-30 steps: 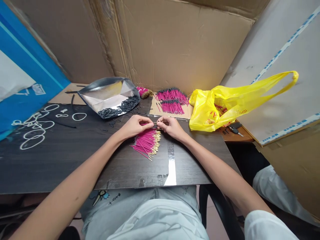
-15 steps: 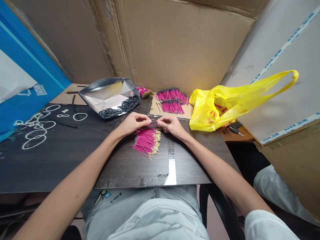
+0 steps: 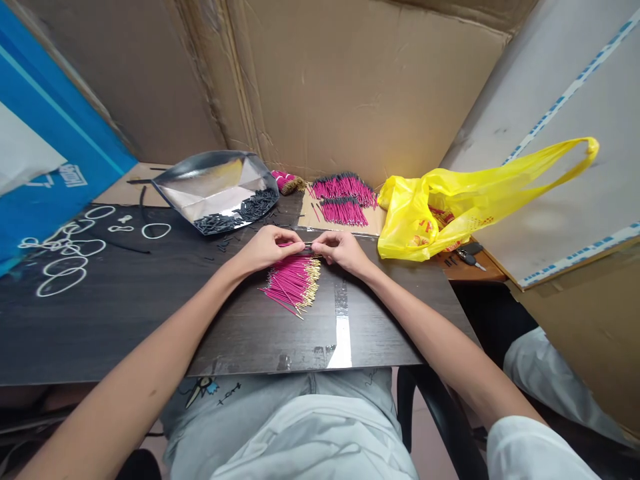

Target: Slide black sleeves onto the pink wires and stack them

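My left hand is closed in a pinch on a thin wire, whose light, metallic-looking end shows between my fingertips. Facing it, my right hand pinches too, its thumb and index finger almost meeting the left ones; what lies in that pinch is too small to make out. Just below both hands, a pile of pink wires with gold-coloured tips on the right lies on the dark table. Part of the pile's upper edge is hidden by my fingers.
Behind my left hand, an open silver-lined bag holds short black tubes. Pink wires with black ends lie on cardboard at the back. A yellow plastic bag stands right; white rubber bands lie left.
My two hands have drawn closer, so the gap between their fingertips is narrower. The view has shifted slightly; the pile looks the same.
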Motion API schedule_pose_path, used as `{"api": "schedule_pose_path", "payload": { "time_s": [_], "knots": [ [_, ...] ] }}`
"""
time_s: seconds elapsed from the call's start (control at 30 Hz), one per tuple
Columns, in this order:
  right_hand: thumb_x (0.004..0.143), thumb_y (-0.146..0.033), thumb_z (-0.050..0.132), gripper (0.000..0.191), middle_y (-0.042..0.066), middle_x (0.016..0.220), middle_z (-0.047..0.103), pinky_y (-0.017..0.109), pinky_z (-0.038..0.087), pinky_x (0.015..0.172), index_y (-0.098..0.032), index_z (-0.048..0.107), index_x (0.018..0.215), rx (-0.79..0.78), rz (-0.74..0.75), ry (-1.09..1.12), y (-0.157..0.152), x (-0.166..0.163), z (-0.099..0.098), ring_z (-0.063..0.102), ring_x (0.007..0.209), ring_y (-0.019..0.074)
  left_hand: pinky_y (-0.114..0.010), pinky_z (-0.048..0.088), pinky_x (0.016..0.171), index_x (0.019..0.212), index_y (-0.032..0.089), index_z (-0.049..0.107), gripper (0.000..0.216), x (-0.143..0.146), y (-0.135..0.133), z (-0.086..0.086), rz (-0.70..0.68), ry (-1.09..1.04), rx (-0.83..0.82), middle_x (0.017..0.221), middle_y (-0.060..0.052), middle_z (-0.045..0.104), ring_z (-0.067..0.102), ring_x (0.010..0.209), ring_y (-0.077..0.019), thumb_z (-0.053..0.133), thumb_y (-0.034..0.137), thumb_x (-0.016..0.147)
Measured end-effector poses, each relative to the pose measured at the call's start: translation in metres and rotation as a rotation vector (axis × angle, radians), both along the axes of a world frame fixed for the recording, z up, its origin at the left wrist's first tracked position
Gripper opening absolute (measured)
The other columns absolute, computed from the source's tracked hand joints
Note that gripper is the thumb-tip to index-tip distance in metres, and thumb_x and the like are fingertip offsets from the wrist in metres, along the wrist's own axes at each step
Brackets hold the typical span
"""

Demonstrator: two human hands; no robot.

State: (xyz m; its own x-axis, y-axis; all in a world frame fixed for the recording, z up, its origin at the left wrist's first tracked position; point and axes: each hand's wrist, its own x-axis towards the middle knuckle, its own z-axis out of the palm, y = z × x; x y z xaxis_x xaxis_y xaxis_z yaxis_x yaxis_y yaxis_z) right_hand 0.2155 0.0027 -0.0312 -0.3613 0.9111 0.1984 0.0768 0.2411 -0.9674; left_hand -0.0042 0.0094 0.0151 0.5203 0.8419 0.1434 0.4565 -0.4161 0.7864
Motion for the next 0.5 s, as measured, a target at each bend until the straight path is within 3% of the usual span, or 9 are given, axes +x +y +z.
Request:
{"api": "schedule_pose_path", "payload": {
  "time_s": [0.23,0.5],
  "knots": [
    [0.069,-0.056,0.087,0.047,0.0,0.065,0.065,0.023,0.043,0.048,-0.018,0.061,0.076,-0.145,0.049,0.065,-0.0009,0.0017,0.0064,0.051,0.053,0.0091,-0.026,0.04,0.06,0.078,0.014,0.077,0.036,0.0025,-0.0023,-0.0022,-0.029,0.009,-0.002,0.069,-0.003,0.07,0.055,0.063,-0.0143,0.068,0.049,0.083],
    [0.071,-0.056,0.086,0.048,-0.005,0.06,0.06,0.021,0.04,0.045,-0.019,0.056,0.078,-0.13,0.09,0.098,-0.0006,0.002,0.0062,0.049,0.047,0.0077,-0.027,0.04,0.061,0.078,0.016,0.077,0.036,0.0027,-0.0004,-0.0008,-0.065,-0.02,-0.045,0.069,-0.002,0.068,0.053,0.062,-0.0139,0.068,0.051,0.084]
  ]
}}
